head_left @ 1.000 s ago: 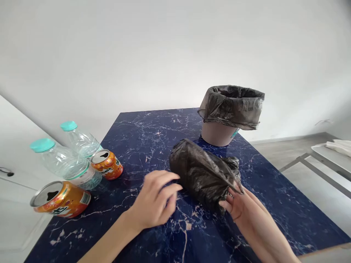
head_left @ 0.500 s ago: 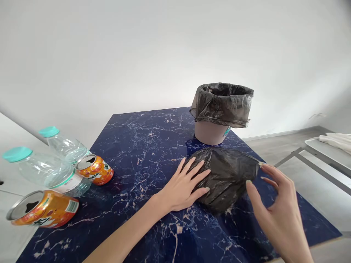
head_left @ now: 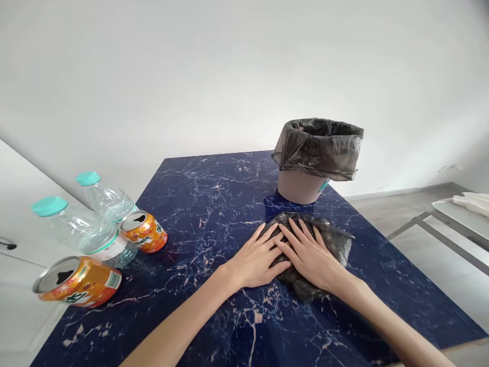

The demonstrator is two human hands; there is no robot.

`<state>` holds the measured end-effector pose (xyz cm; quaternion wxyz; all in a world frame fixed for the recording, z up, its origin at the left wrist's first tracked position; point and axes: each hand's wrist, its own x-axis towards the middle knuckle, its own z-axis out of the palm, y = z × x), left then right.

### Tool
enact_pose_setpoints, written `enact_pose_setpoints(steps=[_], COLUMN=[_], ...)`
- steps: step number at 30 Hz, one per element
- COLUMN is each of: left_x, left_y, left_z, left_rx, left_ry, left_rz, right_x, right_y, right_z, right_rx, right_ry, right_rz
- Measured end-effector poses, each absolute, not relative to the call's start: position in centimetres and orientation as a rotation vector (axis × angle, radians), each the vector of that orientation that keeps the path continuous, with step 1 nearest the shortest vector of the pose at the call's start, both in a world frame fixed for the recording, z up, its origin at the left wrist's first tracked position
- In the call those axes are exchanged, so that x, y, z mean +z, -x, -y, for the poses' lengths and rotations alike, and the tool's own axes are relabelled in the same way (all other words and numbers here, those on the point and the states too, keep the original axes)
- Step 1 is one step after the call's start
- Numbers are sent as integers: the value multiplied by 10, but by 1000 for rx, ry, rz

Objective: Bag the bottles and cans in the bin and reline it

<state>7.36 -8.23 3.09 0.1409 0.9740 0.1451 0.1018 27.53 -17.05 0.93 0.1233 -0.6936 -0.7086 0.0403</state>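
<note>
We rest our left hand (head_left: 257,260) and right hand (head_left: 311,257) palm down on the black bag (head_left: 338,239), fingers straight and spread, the two sets of fingertips close together; the bag lies crumpled on the blue table (head_left: 206,204), right of centre in the lower half of the frame. Above it in the frame we see a bin (head_left: 300,187) with a dark liner (head_left: 319,155) folded over its rim, and at lower left two cans (head_left: 95,283) beside two bottles (head_left: 109,201).

Blue table (head_left: 214,191): black bag (head_left: 336,239), bin (head_left: 300,187), two bottles (head_left: 84,229), two cans (head_left: 91,283).
</note>
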Motion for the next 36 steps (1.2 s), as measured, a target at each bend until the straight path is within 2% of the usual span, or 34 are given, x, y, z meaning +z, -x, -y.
enact_pose_setpoints(steps=[3, 11, 20, 24, 31, 36], left_x=[37, 43, 46, 46, 49, 46], left_y=[-47, 31, 36, 34, 33, 36], left_z=[71, 63, 68, 68, 70, 69], left_rx=[283, 562, 708, 764, 823, 839], left_ry=[-2718, -2452, -2284, -2194, -2032, -1810], left_rz=[-466, -790, -845, -856, -901, -926], right_x=[-2, -18, -44, -42, 20, 23], right_y=[-279, -304, -396, -411, -321, -236], right_z=[172, 176, 171, 173, 162, 137], right_rx=[160, -21, -30, 7, -114, 139], right_ry=[2023, 2147, 2430, 2401, 2092, 1745], right_rz=[2055, 1935, 1722, 1708, 1630, 2009])
